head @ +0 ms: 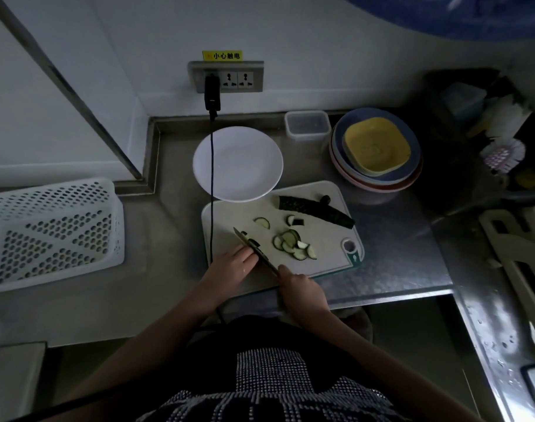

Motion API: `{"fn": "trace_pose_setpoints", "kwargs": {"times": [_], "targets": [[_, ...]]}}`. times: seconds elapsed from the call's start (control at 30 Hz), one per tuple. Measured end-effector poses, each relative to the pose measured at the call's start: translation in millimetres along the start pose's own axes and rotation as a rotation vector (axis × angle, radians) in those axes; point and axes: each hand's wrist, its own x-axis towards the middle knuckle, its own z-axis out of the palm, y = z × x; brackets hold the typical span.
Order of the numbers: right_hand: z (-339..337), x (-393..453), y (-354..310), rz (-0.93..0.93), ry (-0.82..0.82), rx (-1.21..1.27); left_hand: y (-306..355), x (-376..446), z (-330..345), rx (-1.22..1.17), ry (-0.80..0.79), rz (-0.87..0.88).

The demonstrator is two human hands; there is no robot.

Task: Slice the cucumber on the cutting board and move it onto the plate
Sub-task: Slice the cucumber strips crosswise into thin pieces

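Mostly half-moon cucumber slices (294,244); right hand (302,292) fingers around knife (254,248), left hand (234,261) flat.

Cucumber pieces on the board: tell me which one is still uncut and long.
The long dark cucumber half along the cutting board's far edge, just right of the white plate. The others are thin half-moon slices or a small stub under the left hand.

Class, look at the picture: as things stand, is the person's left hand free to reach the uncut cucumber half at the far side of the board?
Probably not yet. The left hand is pressing a cucumber piece beside the knife, which also lies across its path to the cucumber half.
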Motion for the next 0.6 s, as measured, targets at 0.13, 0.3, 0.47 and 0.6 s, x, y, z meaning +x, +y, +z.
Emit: {"fn": "trace_pose_setpoints", "kwargs": {"times": [0.13, 0.3, 0.47, 0.6], "targets": [[1.2, -0.9, 1.4, 0.004, 0.029, -0.015, -1.7, 0.1, 2.0, 0.022, 0.003, 0.023], [0.3, -2.7, 4.1, -0.019, 0.118, -0.033, -2.5, -2.7, 2.6, 0.049, -0.019, -0.008], [-0.5, -8.5, 4.7, -0.034, 0.161, 0.056, -3.6, -4.6, 4.3, 0.024, -0.025, -0.037], [1.0, -11.4, 3.5, -0.041, 0.131, 0.077, -3.6, -5.0, 4.0, 0.015, -0.053, -0.040]]}}
